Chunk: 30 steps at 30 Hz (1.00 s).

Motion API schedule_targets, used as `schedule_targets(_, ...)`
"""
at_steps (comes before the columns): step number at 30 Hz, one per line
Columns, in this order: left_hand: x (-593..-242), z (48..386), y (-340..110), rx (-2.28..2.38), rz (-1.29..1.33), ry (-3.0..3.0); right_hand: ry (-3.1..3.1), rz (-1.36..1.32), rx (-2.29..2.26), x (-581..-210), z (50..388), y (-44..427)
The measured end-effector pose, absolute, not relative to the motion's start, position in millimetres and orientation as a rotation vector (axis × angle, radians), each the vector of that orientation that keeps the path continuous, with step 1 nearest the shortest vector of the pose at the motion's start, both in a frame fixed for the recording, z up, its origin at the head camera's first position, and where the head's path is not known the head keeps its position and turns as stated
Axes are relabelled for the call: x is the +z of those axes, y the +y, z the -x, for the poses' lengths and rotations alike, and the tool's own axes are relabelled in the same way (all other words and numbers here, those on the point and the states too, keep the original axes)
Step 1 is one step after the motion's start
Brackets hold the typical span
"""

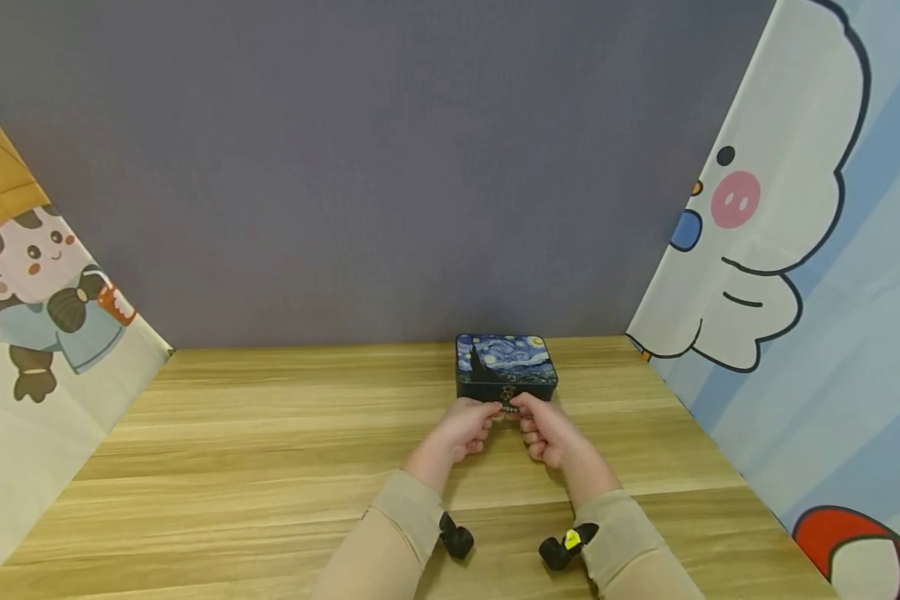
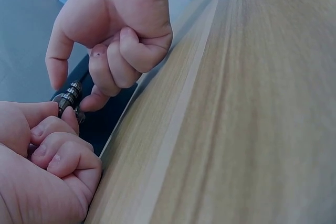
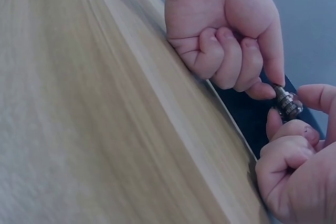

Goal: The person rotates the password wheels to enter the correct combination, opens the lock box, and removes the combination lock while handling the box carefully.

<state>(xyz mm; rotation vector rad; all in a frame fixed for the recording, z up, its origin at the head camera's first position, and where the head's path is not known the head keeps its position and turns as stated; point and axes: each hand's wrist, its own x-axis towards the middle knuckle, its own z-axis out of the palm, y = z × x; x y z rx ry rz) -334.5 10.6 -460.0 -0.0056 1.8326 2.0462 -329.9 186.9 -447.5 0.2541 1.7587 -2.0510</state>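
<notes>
A dark box (image 1: pixel 506 360) with a swirling blue and yellow night-sky picture on its lid stands closed near the back of the table. On its front is a bronze-coloured clasp (image 1: pixel 507 392), and at the clasp sits a small metal combination padlock (image 3: pixel 289 102) with ridged number dials. My left hand (image 1: pixel 463 427) pinches one end of the padlock between thumb and index finger, its other fingers curled in. From the other side, my right hand (image 1: pixel 549 429) has thumb and index finger around the dials; its remaining fingers are folded. The digits are too small to read.
The wood-grain table (image 1: pixel 270 450) stretches out on both sides of the box. Behind it rises a grey panel (image 1: pixel 360 175). Cartoon-printed curtains (image 1: pixel 795 333) border the table at left and right. Black wrist cameras (image 1: pixel 457 542) hang from both sleeves, low over the table.
</notes>
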Motion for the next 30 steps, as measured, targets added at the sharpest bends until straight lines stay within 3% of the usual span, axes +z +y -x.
schedule_targets(30, -463.6, 337.8, 10.9, 2.049, 0.001, 1.84, 1.814, -0.247, -2.07, -452.8, 329.9, 177.3)
